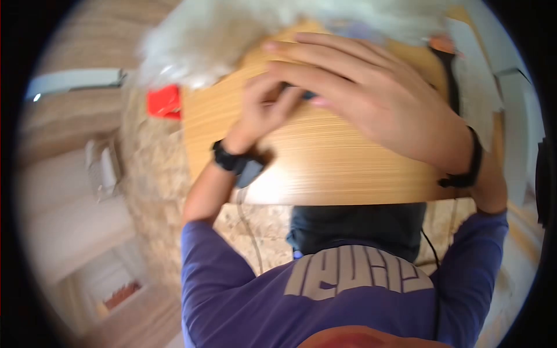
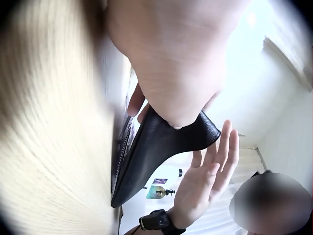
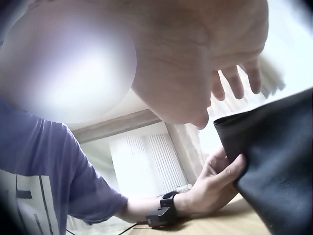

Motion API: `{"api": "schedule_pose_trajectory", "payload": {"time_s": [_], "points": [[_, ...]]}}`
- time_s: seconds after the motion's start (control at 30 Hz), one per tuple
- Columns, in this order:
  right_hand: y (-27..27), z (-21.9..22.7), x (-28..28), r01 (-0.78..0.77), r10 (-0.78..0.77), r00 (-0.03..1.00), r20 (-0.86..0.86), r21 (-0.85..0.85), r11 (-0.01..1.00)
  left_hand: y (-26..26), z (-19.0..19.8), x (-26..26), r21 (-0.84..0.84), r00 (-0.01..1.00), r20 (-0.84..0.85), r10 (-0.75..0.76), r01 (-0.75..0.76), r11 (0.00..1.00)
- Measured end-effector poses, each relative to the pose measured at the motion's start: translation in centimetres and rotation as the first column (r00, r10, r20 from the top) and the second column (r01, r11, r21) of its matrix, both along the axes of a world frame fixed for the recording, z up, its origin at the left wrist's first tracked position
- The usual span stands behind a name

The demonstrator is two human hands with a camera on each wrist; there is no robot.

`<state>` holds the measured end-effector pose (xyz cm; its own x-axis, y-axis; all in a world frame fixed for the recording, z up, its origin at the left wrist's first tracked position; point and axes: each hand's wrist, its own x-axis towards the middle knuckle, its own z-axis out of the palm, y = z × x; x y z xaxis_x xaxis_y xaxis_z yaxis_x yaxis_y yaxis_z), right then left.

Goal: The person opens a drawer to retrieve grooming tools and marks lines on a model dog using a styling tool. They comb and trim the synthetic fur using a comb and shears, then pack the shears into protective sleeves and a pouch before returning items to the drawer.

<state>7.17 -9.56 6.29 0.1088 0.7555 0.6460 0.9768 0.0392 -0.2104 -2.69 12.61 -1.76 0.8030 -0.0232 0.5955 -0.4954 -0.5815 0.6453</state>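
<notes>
A black leather pouch (image 2: 161, 147) with a zipper along one edge stands on its side on the wooden table (image 1: 325, 168). My left hand (image 3: 220, 181) pinches the pouch's (image 3: 279, 171) edge between thumb and fingers. In the head view only a dark sliver of the pouch (image 1: 297, 91) shows between both hands. My right hand (image 1: 371, 98) hovers over it with straight, spread fingers. In the left wrist view the right hand (image 2: 210, 181) is flat and a little apart from the pouch.
A white fluffy thing (image 1: 203, 40) lies across the table's far edge. A red object (image 1: 164, 101) sits off the table's left corner, and an orange-tipped dark item (image 1: 445, 52) lies at the far right. Stone-patterned floor (image 1: 151, 174) lies to the left.
</notes>
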Motion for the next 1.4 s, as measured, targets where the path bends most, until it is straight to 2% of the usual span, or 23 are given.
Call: {"api": "schedule_pose_trajectory", "payload": {"time_s": [0.03,0.1,0.17,0.27,0.37,0.5,0.57,0.63,0.7,0.73,0.8,0.87,0.97,1.03,1.1,1.13,1.17,1.2,1.23,1.3,1.33,1.37,1.4], "points": [[0.1,-0.1,-0.3,-0.034,0.035,0.999,-0.019,0.040,0.999,-0.2,-0.1,-0.3,0.023,1.000,-0.020,-0.002,0.002,1.000],[-0.8,0.1,-0.2,-0.009,0.017,0.999,0.032,-0.227,0.974,-0.5,0.7,-0.5,0.031,0.999,-0.046,-0.017,0.019,0.999],[-0.7,-0.5,-0.1,-0.037,0.040,0.999,0.016,-0.173,0.984,-1.0,1.3,0.3,0.092,0.984,-0.050,-0.172,0.176,0.980],[-0.3,-1.2,-0.1,-0.065,0.065,0.997,0.034,-0.026,0.998,-1.3,1.2,0.1,0.095,0.984,-0.076,-0.160,0.167,0.981],[-0.3,-1.0,0.2,0.022,-0.020,0.999,0.030,-0.087,0.996,-1.3,1.5,-0.2,0.077,0.985,-0.060,-0.159,0.163,0.984],[-1.1,-1.2,0.9,0.169,-0.161,0.986,0.054,-0.265,0.949,-0.3,0.1,-0.3,-0.101,0.949,-0.084,0.303,-0.311,0.945],[-1.5,-1.2,1.1,0.077,-0.127,0.985,-0.117,-0.366,0.928,0.8,-0.9,0.6,-0.271,0.913,-0.134,0.385,-0.408,0.872],[-2.1,-0.4,0.8,0.113,-0.199,0.969,-0.150,-0.446,0.888,0.5,-0.5,1.1,-0.223,0.876,-0.095,0.474,-0.482,0.847],[-2.6,-1.5,0.7,0.109,-0.104,0.994,0.037,-0.162,0.981,0.1,-0.1,1.1,-0.406,0.901,-0.183,0.394,-0.434,0.804],[-2.8,-1.3,0.6,0.147,-0.140,0.989,0.051,-0.181,0.973,-0.2,0.0,0.9,-0.470,0.912,-0.206,0.355,-0.410,0.782],[-3.3,-0.1,0.4,0.073,-0.100,0.988,-0.117,-0.210,0.975,0.2,0.1,0.8,-0.572,0.933,-0.225,0.280,-0.359,0.738],[-4.2,1.2,0.5,0.082,-0.097,0.993,-0.072,-0.191,0.978,-0.2,0.7,1.0,-0.655,0.937,-0.250,0.243,-0.349,0.670],[-4.8,2.4,0.6,0.084,-0.088,0.996,-0.032,-0.105,0.991,0.4,0.9,1.2,-0.688,0.950,-0.230,0.209,-0.311,0.655],[-4.7,2.8,0.3,0.058,-0.078,0.989,-0.129,-0.152,0.987,0.3,0.6,1.3,-0.693,0.945,-0.233,0.229,-0.327,0.643],[-4.3,3.2,0.0,0.078,-0.090,0.984,-0.153,-0.081,0.994,-1.2,2.1,1.6,-0.806,0.932,-0.316,0.177,-0.362,0.468],[-4.2,3.4,-0.3,0.093,-0.095,0.979,-0.179,-0.017,0.996,-0.3,1.8,1.4,-0.806,0.934,-0.314,0.168,-0.356,0.474],[-4.2,3.7,-0.4,0.104,-0.105,0.978,-0.178,-0.017,0.994,1.7,0.9,0.9,-0.866,0.961,-0.216,-0.171,-0.108,0.488],[-4.4,4.0,-0.6,0.133,-0.126,0.979,-0.157,0.033,0.991,3.1,0.0,0.6,-0.901,0.866,-0.099,-0.490,0.131,0.413],[-4.5,4.1,-0.5,0.157,-0.145,0.980,-0.138,0.083,0.984,3.6,-1.0,0.6,-0.902,0.862,-0.099,-0.496,0.133,0.411],[-4.6,4.0,-0.5,0.165,-0.152,0.982,-0.113,0.113,0.980,2.4,-0.3,0.2,-0.867,0.901,-0.297,-0.315,-0.117,0.484],[-4.5,3.7,-0.3,0.130,-0.120,0.984,-0.134,0.067,0.989,1.5,-0.2,-0.4,-0.856,0.870,-0.331,-0.366,-0.112,0.505],[-4.1,3.6,-0.2,0.081,-0.075,0.985,-0.154,0.031,0.996,0.5,0.2,-0.7,-0.795,0.859,-0.407,-0.310,-0.166,0.583],[-3.8,3.5,-0.2,0.062,-0.068,0.983,-0.168,-0.038,0.997,2.2,-1.0,-0.8,-0.748,0.782,-0.397,-0.481,0.028,0.663]]}}
